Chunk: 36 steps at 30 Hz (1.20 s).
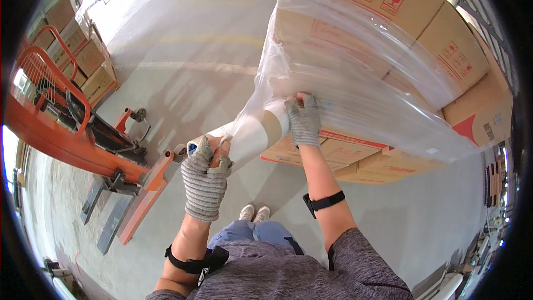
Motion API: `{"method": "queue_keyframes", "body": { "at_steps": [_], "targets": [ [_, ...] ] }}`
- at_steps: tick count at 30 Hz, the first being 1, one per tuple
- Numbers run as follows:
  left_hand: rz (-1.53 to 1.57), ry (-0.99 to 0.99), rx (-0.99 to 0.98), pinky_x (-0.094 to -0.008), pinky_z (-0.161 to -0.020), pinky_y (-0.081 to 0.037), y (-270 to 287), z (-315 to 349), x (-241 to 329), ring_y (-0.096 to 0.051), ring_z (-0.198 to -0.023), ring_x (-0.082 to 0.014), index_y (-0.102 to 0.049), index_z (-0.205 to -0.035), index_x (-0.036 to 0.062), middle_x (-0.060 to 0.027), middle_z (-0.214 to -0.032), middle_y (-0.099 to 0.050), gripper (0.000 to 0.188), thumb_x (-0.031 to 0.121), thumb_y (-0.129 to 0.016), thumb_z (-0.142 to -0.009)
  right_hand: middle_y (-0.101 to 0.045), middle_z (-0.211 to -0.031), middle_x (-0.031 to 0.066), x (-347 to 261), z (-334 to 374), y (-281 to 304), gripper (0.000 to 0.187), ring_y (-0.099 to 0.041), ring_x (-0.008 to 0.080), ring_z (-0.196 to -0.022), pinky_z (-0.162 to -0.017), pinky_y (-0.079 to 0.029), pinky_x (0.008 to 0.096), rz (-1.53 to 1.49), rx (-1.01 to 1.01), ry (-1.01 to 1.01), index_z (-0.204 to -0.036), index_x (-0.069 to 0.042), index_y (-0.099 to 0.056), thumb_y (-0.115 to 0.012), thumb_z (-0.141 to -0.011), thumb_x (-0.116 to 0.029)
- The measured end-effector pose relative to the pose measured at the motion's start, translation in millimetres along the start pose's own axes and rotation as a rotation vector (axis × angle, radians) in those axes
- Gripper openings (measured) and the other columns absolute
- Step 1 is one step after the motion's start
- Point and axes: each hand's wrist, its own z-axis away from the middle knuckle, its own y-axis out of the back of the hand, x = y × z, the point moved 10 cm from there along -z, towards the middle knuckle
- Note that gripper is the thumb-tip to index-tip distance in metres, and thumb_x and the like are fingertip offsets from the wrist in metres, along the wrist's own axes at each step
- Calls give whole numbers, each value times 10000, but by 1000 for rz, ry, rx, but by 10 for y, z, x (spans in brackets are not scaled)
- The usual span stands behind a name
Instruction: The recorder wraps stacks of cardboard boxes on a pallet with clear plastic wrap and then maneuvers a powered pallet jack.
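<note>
Your left hand [206, 180] grips one end of the white roll [249, 140] and your right hand [304, 122] holds the other, likely to keep it steady by the box stack's [411, 5] near left corner, where clear film [355, 80] stretches across.

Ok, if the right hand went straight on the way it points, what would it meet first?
Most likely the clear film stretched over the cartons, ahead of the right hand. Depth is unclear there; its fingertips may already touch the film.
</note>
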Motion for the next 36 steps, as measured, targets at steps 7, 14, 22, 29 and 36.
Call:
{"method": "queue_keyframes", "body": {
  "at_steps": [7, 14, 22, 29, 36],
  "targets": [
    [106, 46, 42, -244, -540, -420, -1, 66, -91, -480, -606, -64, -639, -889, 45, 6, -676, -498, 139, 170, -602, -842, -556, -919, 129, -43, -51, 81, 436, -511, 286, -942, -795, -428, 394, 134, -56, 29, -926, -19, -542, -678, -693, -363],
    [190, 197, 132, -207, -544, -376, -94, 194, -298, -439, -590, -56, -647, -846, 42, 31, -646, -505, 138, 172, -604, -834, -616, -781, 133, 720, 135, 124, 408, -585, 242, -824, -741, -441, 353, 121, -302, -253, -885, -23, -531, -650, -703, -367],
    [185, 286, 179, -211, -543, -375, -335, 751, -520, -421, -579, -59, -662, -956, 58, 30, -638, -510, 170, 152, -592, -833, -630, -874, 119, 742, 137, 517, 444, -588, 272, -832, -774, -436, 363, 214, -416, -161, -926, -27, -546, -546, -755, -437],
    [-2, 166, 85, -226, -519, -428, -816, 921, -118, -503, -609, -78, -608, -1090, 82, -13, -719, -568, 263, 149, -584, -837, -590, -1065, 95, -939, 47, 604, 297, -554, 269, -1004, -821, -460, 381, 188, -380, 929, -1048, -137, -575, -597, -757, -195],
    [77, 238, 101, -253, -549, -457, -743, 1012, -289, -525, -620, -101, -601, -1079, 72, -37, -712, -570, 250, 103, -568, -834, -613, -991, 114, -1502, 276, -453, 161, -604, 293, -886, -730, -489, 389, 629, -927, 1234, -885, -113, -623, -577, -762, -206]
  ]
}}
